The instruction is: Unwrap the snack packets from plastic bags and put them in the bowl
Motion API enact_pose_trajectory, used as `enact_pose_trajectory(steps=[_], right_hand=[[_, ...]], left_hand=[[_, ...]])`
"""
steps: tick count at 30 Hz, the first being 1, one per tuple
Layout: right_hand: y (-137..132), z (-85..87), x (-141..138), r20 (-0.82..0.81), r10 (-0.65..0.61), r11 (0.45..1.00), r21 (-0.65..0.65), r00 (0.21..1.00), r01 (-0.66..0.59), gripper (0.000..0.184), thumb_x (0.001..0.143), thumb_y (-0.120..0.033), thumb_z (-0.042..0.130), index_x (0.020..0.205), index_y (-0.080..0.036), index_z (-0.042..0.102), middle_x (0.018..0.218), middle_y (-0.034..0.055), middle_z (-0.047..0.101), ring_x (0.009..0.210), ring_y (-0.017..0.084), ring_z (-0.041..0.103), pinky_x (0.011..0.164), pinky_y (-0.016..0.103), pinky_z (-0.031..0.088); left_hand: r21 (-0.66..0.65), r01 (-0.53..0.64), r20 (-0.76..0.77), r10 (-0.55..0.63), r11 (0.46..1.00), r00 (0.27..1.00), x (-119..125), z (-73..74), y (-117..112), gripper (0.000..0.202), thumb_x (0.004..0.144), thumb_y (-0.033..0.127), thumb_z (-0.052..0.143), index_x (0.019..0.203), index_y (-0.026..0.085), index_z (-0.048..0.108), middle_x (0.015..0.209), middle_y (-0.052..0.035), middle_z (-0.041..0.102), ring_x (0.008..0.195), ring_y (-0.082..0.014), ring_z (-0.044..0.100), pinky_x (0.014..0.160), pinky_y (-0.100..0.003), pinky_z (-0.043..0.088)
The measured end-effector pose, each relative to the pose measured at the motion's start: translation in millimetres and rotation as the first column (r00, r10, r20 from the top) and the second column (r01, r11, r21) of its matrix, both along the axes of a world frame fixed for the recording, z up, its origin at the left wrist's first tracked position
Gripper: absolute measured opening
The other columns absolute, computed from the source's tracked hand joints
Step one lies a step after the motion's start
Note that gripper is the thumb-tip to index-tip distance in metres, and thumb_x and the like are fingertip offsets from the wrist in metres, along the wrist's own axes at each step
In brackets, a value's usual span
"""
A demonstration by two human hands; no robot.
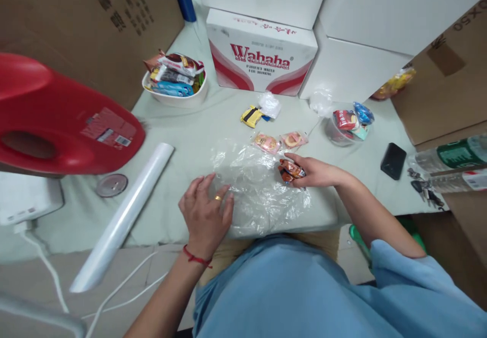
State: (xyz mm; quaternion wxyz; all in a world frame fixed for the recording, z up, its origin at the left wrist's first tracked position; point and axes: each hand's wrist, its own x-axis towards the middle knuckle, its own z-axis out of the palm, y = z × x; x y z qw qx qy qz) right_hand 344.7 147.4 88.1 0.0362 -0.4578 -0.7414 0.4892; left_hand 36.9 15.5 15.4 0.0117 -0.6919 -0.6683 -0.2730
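My right hand point(310, 171) is closed around small brown-wrapped snack packets point(289, 170), over the right part of a clear plastic sheet point(258, 201). The sheet lies crinkled on the cloth-covered table. At its left edge rests my left hand point(207, 201), fingers spread and holding nothing. Just beyond the sheet lie two pink-wrapped biscuits point(267, 143). Farther back are a yellow-and-black packet point(251, 116) and a crumpled white plastic bag point(270, 105).
A white basket of snacks point(186, 98) stands at the back left, a clear tub of packets point(338, 134) at the right. A plastic film roll point(125, 216) and a red jug point(68, 120) are left. Boxes point(262, 56) line the back; a black case point(393, 161) lies right.
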Motion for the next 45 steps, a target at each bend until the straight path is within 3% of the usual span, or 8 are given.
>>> enact_pose_trajectory(steps=[5, 10, 18, 23, 30, 37, 41, 45], right_hand=[[7.0, -26.5, -5.4, -0.157, -0.335, 0.931, -0.204, 0.929, 0.301, 0.052, 0.063, -0.039, 0.084, 0.107, -0.022, 0.062, 0.089, 0.0003, 0.069, 0.074, 0.017, 0.062, 0.063, 0.026, 0.048], [15.1, -35.9, -4.8, -0.165, -0.524, 0.785, -0.474, 0.836, 0.399, 0.047, 0.064, -0.047, 0.088, 0.085, -0.023, 0.054, 0.059, -0.0080, 0.046, 0.045, 0.006, 0.028, 0.040, 0.022, 0.012], [-15.6, -29.3, -13.0, -0.327, -0.302, 0.940, -0.258, 0.895, 0.223, 0.044, 0.065, -0.037, 0.086, 0.097, -0.022, 0.059, 0.084, -0.0021, 0.064, 0.073, 0.015, 0.058, 0.064, 0.026, 0.047], [-29.6, -15.5, -1.3, -0.237, -0.127, 0.991, 0.022, 0.963, 0.136, 0.040, 0.072, -0.034, 0.079, 0.106, -0.023, 0.062, 0.095, -0.0004, 0.065, 0.088, 0.020, 0.062, 0.082, 0.032, 0.050], [-47.5, -23.8, 21.1, -0.132, -0.267, 0.939, 0.185, 0.954, 0.289, 0.047, 0.077, -0.040, 0.075, 0.120, -0.026, 0.061, 0.105, 0.0030, 0.069, 0.095, 0.025, 0.066, 0.087, 0.037, 0.052], [-54.7, -36.6, 27.5, 0.006, -0.455, 0.849, 0.304, 0.890, 0.432, 0.058, 0.077, -0.039, 0.071, 0.133, -0.026, 0.058, 0.121, 0.0097, 0.070, 0.112, 0.032, 0.067, 0.096, 0.044, 0.053], [-60.5, -28.2, 23.1, 0.045, -0.285, 0.886, 0.395, 0.958, 0.245, 0.063, 0.082, -0.031, 0.068, 0.143, -0.024, 0.055, 0.130, 0.0110, 0.066, 0.118, 0.030, 0.064, 0.103, 0.041, 0.049], [-71.3, -19.0, 21.7, 0.367, -0.079, 0.965, 0.263, 0.927, -0.022, 0.062, 0.084, -0.026, 0.070, 0.145, -0.022, 0.057, 0.125, 0.0111, 0.066, 0.103, 0.028, 0.067, 0.086, 0.034, 0.049]], left_hand=[[-0.069, 0.082, -0.106, -0.089, 0.994, 0.990, 3.6, 11.0, 23.7, 0.023, 0.095, 0.020, 0.055, 0.099, 0.022, 0.078, 0.136, -0.0139, 0.069, 0.138, -0.0354, 0.053, 0.108, -0.057, 0.036], [-0.024, 0.035, -0.067, -0.036, 0.999, 0.997, 0.3, 25.3, 34.8, 0.023, 0.092, 0.018, 0.056, 0.088, 0.022, 0.078, 0.125, -0.0148, 0.072, 0.126, -0.0380, 0.054, 0.101, -0.059, 0.035], [-0.195, 0.231, 0.024, -0.231, 0.953, 0.973, 15.1, 31.3, 113.5, 0.056, 0.095, 0.036, 0.053, 0.150, 0.024, 0.058, 0.147, -0.0153, 0.064, 0.125, -0.0374, 0.050, 0.100, -0.055, 0.037], [-0.332, 0.328, 0.172, -0.285, 0.884, 0.943, 17.5, 2.1, 142.7, 0.026, 0.091, 0.035, 0.056, 0.096, 0.024, 0.079, 0.095, -0.0111, 0.078, 0.106, -0.0331, 0.058, 0.102, -0.055, 0.039], [-0.148, 0.232, 0.635, -0.087, 0.962, 0.768, 15.9, -9.0, 139.4, 0.034, 0.093, 0.047, 0.055, 0.095, 0.019, 0.075, 0.097, -0.0074, 0.074, 0.098, -0.0231, 0.064, 0.098, -0.040, 0.051], [-0.032, -0.090, 0.358, 0.095, 0.995, 0.929, 25.6, 7.0, 131.8, 0.056, 0.089, 0.036, 0.064, 0.142, 0.018, 0.061, 0.146, -0.0187, 0.056, 0.143, -0.0372, 0.044, 0.119, -0.056, 0.035], [0.081, 0.134, 0.197, -0.147, 0.988, 0.969, 20.6, 19.0, 96.9, 0.033, 0.100, 0.033, 0.052, 0.124, 0.019, 0.070, 0.133, -0.0153, 0.068, 0.139, -0.0322, 0.054, 0.119, -0.053, 0.034], [-0.122, 0.326, 0.036, -0.324, 0.937, 0.945, 10.1, 2.4, 60.1, 0.039, 0.105, 0.035, 0.044, 0.133, 0.022, 0.068, 0.145, -0.0147, 0.067, 0.140, -0.0313, 0.057, 0.122, -0.057, 0.030]])
